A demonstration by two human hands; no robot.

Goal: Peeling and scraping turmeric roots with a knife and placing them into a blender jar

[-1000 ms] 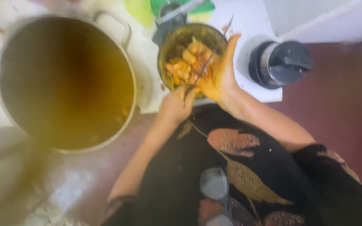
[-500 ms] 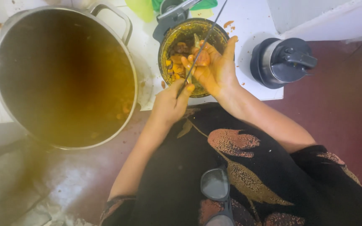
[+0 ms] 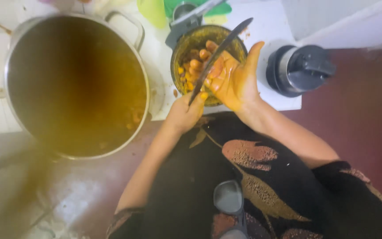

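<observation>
No packages, labels, signs or screens are visible.

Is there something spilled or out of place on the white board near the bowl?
Yes. A few small orange bits lie on the white board, just left of the bowl of orange pieces. The right hand is coated in orange-yellow pulp. Nothing else stands out.

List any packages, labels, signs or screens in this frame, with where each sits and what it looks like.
None can be made out: no package, label, sign or screen.
Green and yellow-green items: top edge, behind the blender jar; too blurred to tell whether they are packaging.
Dark round lid: right of the jar on the white counter; no label visible.
</observation>
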